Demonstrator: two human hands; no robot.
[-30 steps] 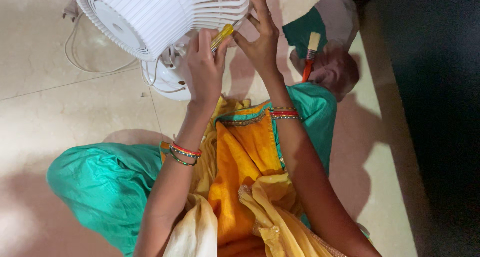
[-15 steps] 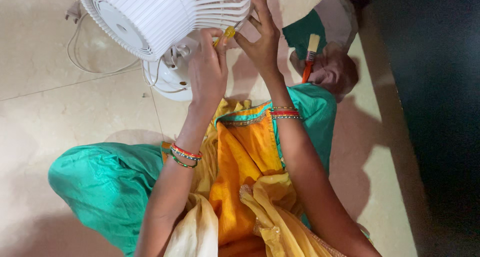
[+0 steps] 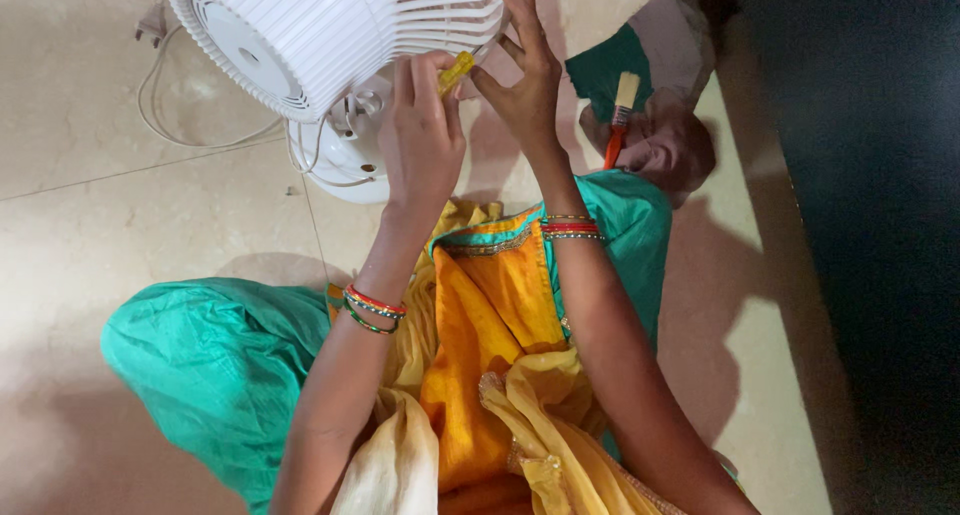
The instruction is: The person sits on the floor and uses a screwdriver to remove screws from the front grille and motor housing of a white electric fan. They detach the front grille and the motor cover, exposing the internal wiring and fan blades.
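My left hand [image 3: 422, 140] is closed around a yellow-handled screwdriver [image 3: 455, 72], fingers wrapped over the handle so only its upper end shows. The tool's long axis runs up and to the right from my fist, toward the lower rim of the white fan grille [image 3: 340, 30], and the tip, which I cannot see clearly, seems to meet the grille just beside my right hand [image 3: 525, 75]. That right hand holds nothing; its fingers are spread and pressed flat against the grille's edge, bracing it. So the grille lies directly beyond the screwdriver's tip, and the left hand is the one on the tool while the right is touching the fan itself. The fan stands tilted on its round white base [image 3: 345, 155] on the tiled floor [image 3: 150, 235], its white cord [image 3: 160, 105] looping off toward the floor's left edge. A paintbrush with an orange handle [image 3: 618, 115] lies on a crumpled cloth [image 3: 665, 140] to the right, well apart from both hands.
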